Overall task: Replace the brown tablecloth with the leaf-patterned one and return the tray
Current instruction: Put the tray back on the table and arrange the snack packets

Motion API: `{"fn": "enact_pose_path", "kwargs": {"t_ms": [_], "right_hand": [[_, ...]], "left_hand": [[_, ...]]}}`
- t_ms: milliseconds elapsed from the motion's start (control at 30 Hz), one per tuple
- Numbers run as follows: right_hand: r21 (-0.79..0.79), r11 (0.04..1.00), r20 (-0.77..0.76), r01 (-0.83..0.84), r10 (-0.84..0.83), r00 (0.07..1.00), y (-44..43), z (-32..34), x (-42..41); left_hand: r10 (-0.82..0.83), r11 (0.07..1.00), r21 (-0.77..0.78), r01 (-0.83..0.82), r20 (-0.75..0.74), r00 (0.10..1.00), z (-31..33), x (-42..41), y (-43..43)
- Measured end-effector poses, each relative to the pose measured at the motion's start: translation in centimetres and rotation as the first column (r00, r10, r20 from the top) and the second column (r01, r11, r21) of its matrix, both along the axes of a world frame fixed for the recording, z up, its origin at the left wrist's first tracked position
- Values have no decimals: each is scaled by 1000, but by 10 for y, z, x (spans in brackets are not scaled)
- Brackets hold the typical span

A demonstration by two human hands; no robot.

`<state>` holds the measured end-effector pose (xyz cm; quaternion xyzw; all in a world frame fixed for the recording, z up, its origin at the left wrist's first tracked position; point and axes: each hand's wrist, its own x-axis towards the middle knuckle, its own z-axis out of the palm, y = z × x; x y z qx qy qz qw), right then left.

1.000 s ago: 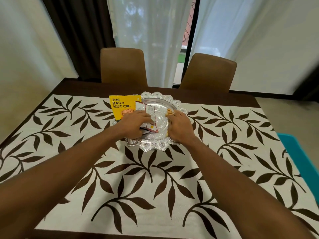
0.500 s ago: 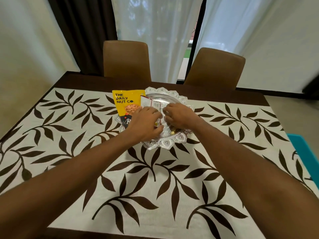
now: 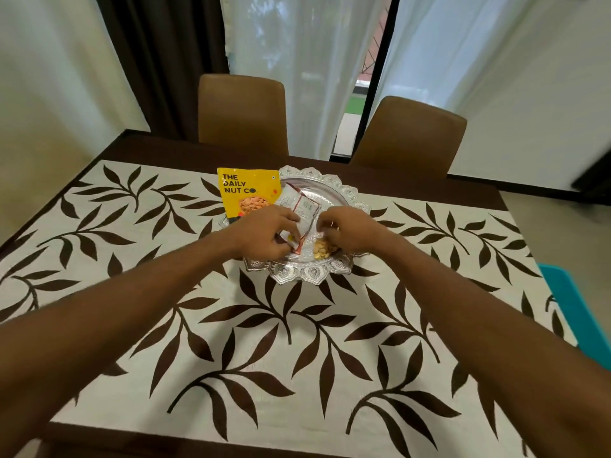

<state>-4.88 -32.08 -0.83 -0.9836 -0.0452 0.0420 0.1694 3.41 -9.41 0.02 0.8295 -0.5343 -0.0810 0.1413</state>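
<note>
Tablecloth, leaf-patterned (image 3: 297, 342): spread flat over the dark wooden table (image 3: 429, 190), brown leaf sprays on cream ground, bare wood showing along the far edge and the near edge. Silver tray (image 3: 350, 193) with scalloped embossed rim sits on the cloth at the far middle of the table.

Contents of tray: yellow nut packet (image 3: 246, 193) printed "THE DAILY NUT CO.", leaning over the tray's left rim; white sachet with red edging (image 3: 299, 206) lying just right of it; small clear pouch of pale yellow pieces (image 3: 321, 250) near the front rim.

Left hand (image 3: 264, 238): over the tray's left half, fingers curled and pinching the lower end of the white sachet. Right hand (image 3: 347, 231): over the tray's right half, fingers bent down onto the clear pouch; contact visible, but whether it is actually grasped cannot be told since the fingertips are hidden.

Two brown chairs, left (image 3: 243, 114) and right (image 3: 408, 137), stand at the far side. Sheer white curtain (image 3: 297, 61) behind them. Teal object (image 3: 575, 309) at right edge of table, partly cut off.
</note>
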Motion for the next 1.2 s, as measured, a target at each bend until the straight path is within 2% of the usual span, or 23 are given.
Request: {"fn": "enact_pose_path", "kwargs": {"t_ms": [67,133,233,300,333,400,467,667,1000,1200], "right_hand": [[77,990,117,120,-128,985,-8,5,1],[95,982,152,166,-179,972,-14,6,1],[-76,997,42,30,-27,999,-9,0,-3],[-211,975,38,-66,76,996,-5,-9,-10],[-237,968,70,-86,106,992,-5,-12,-13],[-217,970,144,-109,142,979,-5,-15,-19],[-182,974,192,-134,168,967,-4,-17,-24],[-129,985,207,-113,138,969,-1,-19,-30],[18,998,152,-65,61,986,11,-27,-24],[-81,982,113,-173,182,977,10,-22,-11]], "left_hand": [[-9,999,-45,13,93,996,2,-3,-3],[21,993,-117,-2,158,987,3,-12,-9],[81,970,-239,-51,117,990,-1,-32,-22],[147,937,-314,-154,-45,988,-5,-50,-35],[189,924,-310,-224,-141,972,-6,-57,-42],[247,929,-202,-311,-287,925,-10,-68,-54],[251,943,-124,-307,-336,908,-16,-74,-60],[220,960,-135,-244,-174,960,-25,-67,-49],[179,974,-97,-204,-220,959,-23,-46,-33],[186,970,-113,-213,-209,960,-23,-51,-34]]}}
